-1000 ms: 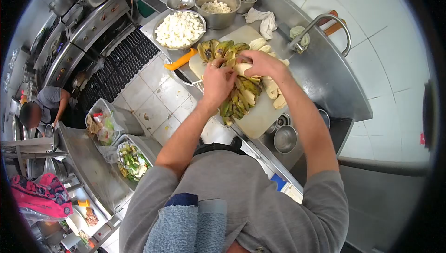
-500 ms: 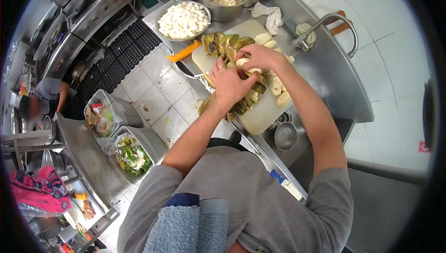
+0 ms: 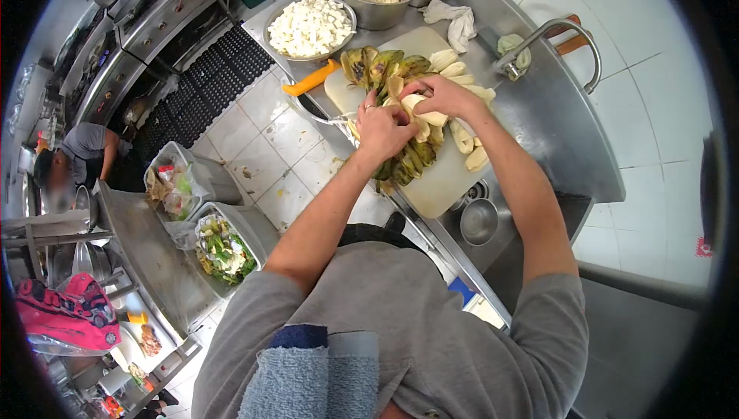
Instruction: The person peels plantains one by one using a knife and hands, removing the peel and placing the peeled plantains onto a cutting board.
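Plantain (image 3: 431,116), or a fruit much like one, peeled and pinched in the fingers of the right hand (image 3: 448,99), just above the board and close against the fingers of the left hand (image 3: 382,128). Probably light and easy to lift; likely firm inside, but soft enough at the surface to dent or snap under a hard squeeze. Perhaps slippery or a little sticky where bare. Best taken around the thick middle, with a light, even grip, rather than by a tapering end.

Pale cream in colour, smooth, long and gently curved, in contrast with the peels (image 3: 379,70) spread under and beyond the left fingers, green to yellow-brown with dark blotches. Left fingers bent over the heap, partly hidden; cannot tell about any grip there.

Just right of the right fingers, more peeled fruit (image 3: 477,159) along the edge of the cutting board (image 3: 437,190). Left of the left fingers, an orange knife handle (image 3: 312,78). Farther out beyond the left fingers, white cubes (image 3: 312,25) heaped in a bowl, with a deep pot (image 3: 385,19) beside. Beyond the right fingers, a crumpled cloth (image 3: 456,25) on the metal surface (image 3: 558,123); to their far right, a curved tap (image 3: 596,61). Well left of both sets of fingers, a bin (image 3: 264,228) full of scraps.
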Tool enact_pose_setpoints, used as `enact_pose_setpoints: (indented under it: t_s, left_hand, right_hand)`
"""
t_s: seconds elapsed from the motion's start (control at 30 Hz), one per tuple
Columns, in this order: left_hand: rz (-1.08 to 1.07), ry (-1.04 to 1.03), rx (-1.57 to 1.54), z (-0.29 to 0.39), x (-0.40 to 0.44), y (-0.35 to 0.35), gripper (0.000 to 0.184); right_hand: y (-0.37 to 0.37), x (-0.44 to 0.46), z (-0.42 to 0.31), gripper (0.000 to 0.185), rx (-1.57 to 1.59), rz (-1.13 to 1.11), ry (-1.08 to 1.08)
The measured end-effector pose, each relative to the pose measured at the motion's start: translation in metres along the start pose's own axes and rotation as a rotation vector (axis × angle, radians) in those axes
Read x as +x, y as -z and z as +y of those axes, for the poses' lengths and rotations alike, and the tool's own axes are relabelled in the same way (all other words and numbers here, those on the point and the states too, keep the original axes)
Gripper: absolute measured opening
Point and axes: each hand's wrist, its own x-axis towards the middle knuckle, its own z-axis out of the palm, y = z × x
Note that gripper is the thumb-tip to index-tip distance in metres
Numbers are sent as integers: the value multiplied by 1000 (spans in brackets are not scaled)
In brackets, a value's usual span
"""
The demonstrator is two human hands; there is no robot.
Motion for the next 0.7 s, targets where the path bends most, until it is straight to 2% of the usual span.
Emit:
enact_pose_setpoints:
  t_s: [0.27, 0.4, 0.5, 0.6, 0.7]
  left_hand:
    - [-31, -68, -67, -6, 0, 4, 28]
    - [-53, -93, -73, 0, -5, 13, 28]
    - [-32, -123, -66, -2, -6, 13, 29]
    - [1, -145, -73, -5, -6, 9, 30]
    - [38, -105, -90, -8, -8, 5, 31]
  right_hand:
    - [10, 14, 19, 50, -108, -59, -46]
    - [20, 0, -37, 50, -181, -159, -236]
    - [25, 2, -43, 51, -133, -216, -275]
    - [26, 6, -56, 52, -231, -169, -272]
    - [44, 8, -68, 51, -461, -153, -98]
